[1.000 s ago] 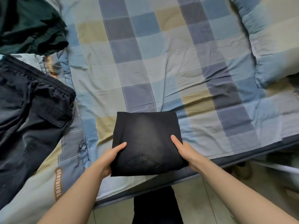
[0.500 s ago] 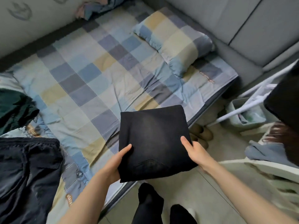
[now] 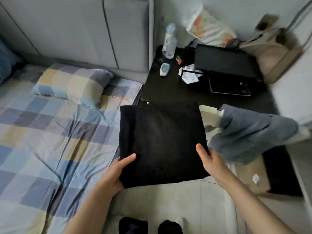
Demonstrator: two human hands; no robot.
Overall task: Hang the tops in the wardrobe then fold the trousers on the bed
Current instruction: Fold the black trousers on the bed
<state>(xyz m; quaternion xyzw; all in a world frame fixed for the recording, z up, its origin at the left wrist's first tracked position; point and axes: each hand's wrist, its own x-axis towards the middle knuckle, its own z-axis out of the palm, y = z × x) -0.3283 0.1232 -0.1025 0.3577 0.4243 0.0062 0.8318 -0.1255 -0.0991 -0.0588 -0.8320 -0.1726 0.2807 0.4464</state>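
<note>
The folded square of black trousers (image 3: 162, 142) is held in the air beyond the bed's edge, the left hand (image 3: 116, 173) gripping its near-left corner and the right hand (image 3: 211, 159) its right edge, thumbs on top. Ahead lies a cluttered dark bedside table (image 3: 168, 88), blue-grey jeans (image 3: 249, 132) draped to the right, and the checked bedsheet (image 3: 50, 132) with matching pillow (image 3: 72, 83) to the left. Half a second ago the bundle hung over the bed's corner; it has since swung right, off the mattress.

The black trousers (image 3: 162, 142), folded into a flat square, are held level in the air just beside the checked bed (image 3: 50, 132), above the floor.
</note>
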